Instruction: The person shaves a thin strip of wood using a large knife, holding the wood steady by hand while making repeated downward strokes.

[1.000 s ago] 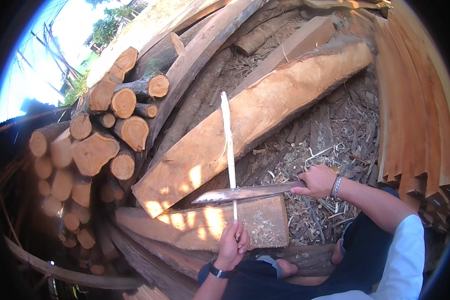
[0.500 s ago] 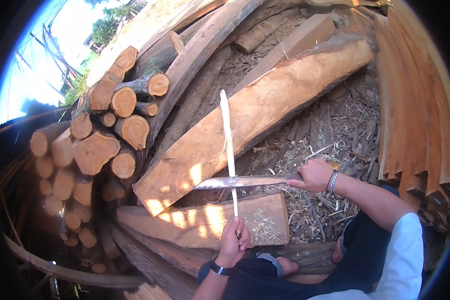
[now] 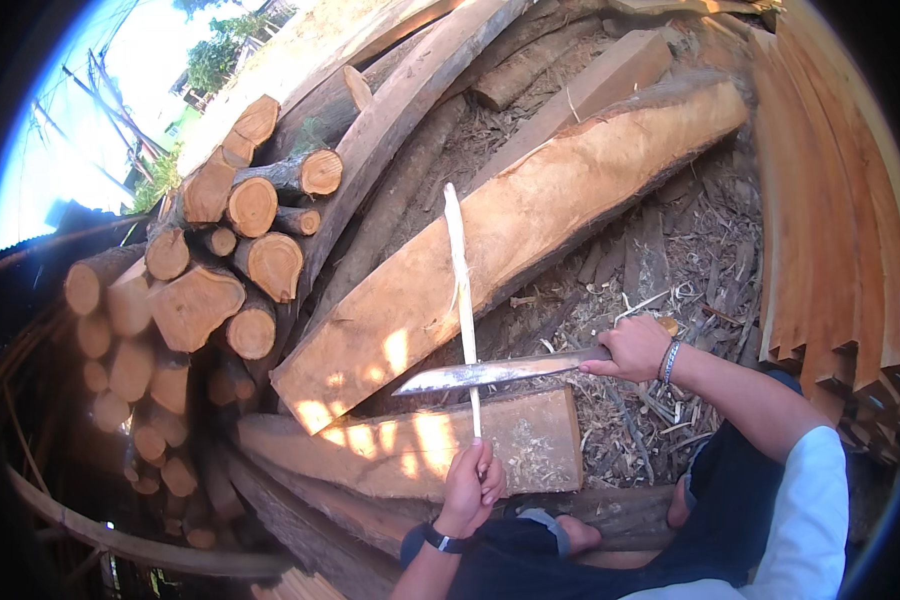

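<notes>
My left hand point(image 3: 470, 490) is closed around the lower end of a pale, peeled stick point(image 3: 457, 250). The stick points away from me, and its far part lies over a thick sawn slab point(image 3: 560, 190). In my right hand point(image 3: 635, 350) is the handle of a machete point(image 3: 535, 368), with the butt of the handle showing past my fist. Its long blade reaches left across the stick, a little beyond my left fist, and appears to touch the wood. A loose shaving hangs from the stick above the blade. Below the blade lies a shorter wood block point(image 3: 370, 450) dusted with shavings.
Stacked cut logs point(image 3: 195, 305) fill the left side. Long sawn planks point(image 3: 820, 200) stand at the right. Wood chips and bark point(image 3: 660, 430) cover the ground by my bare feet point(image 3: 577, 533). A long beam point(image 3: 395, 110) runs behind the slab.
The machete blade has moved slightly down the stick toward my left hand, its tip dipping lower. My left hand keeps its hold, and the whole view has shifted a little.
</notes>
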`<state>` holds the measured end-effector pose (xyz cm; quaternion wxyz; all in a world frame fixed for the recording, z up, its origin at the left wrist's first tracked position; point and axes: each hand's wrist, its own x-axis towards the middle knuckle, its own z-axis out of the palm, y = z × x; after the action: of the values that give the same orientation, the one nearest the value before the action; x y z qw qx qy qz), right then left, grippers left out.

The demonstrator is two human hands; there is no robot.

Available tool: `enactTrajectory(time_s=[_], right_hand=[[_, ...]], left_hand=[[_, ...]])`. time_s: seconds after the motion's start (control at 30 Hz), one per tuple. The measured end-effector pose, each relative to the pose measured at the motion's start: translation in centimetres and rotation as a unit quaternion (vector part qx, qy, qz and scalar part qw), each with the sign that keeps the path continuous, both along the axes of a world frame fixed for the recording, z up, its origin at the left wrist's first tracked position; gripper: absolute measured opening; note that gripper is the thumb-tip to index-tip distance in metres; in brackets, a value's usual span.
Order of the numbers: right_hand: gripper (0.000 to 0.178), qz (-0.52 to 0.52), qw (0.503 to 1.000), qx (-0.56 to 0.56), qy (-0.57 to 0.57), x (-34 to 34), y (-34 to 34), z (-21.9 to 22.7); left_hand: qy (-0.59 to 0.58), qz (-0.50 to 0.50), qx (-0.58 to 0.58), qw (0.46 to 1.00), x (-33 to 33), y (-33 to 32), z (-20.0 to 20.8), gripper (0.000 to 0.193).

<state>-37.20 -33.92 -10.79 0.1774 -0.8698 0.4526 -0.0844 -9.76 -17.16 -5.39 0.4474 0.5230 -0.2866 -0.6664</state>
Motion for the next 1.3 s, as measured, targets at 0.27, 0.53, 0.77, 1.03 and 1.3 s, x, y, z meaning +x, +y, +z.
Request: enactTrajectory(time_s=[0.27, 0.53, 0.77, 1.03, 1.3], right_hand=[[0.077, 0.001, 1.000, 0.004, -0.012, -0.4, -0.2, -0.2], [0.078, -0.023, 0.998, 0.027, -0.048, -0.1, 0.1, -0.9], [0.080, -0.053, 0.996, 0.044, -0.051, 0.4, 0.0, -0.9], [0.078, -0.029, 0.999, 0.039, -0.025, -0.3, 0.0, -0.4], [0.079, -0.031, 0.998, 0.054, -0.015, -0.2, -0.2, -1.1]], left_hand=[[0.000, -0.011, -0.007, 1.000, 0.3, 0.2, 0.1, 0.040], [0.004, -0.009, -0.007, 1.000, 0.0, 0.4, -0.1, 0.041], [0.007, -0.028, -0.008, 1.000, 0.1, 0.1, -0.2, 0.042], [0.061, -0.010, 0.057, 0.996, 0.5, -0.3, -1.2, 0.046], [0.025, 0.018, 0.092, 0.995, 0.3, -1.5, -1.0, 0.044]])
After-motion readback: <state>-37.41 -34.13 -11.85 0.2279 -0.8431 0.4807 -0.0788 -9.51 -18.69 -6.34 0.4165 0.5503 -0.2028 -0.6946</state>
